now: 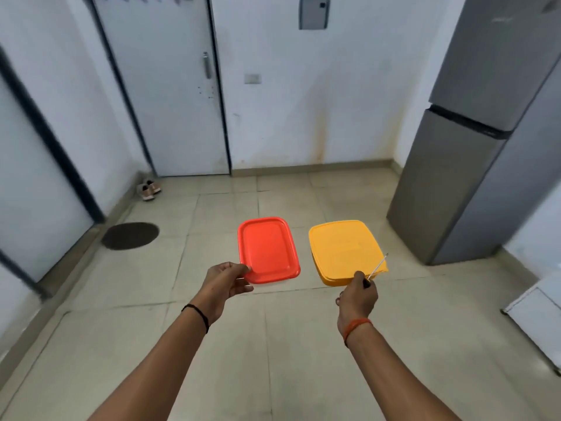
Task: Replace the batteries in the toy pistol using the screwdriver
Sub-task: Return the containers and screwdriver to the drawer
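While the left hand (226, 279) pinches the light, stiff red plastic lid (268, 250) by its near corner, right-hand fingers (359, 291) grip the thin metal screwdriver (377, 266) and the yellow box (346, 252); no toy pistol shows.

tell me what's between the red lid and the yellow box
Nothing: the head view shows only a bare strip of tiled floor between the red lid and the yellow box.

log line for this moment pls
left hand holds red lid | right hand grips screwdriver over yellow box | toy pistol not visible
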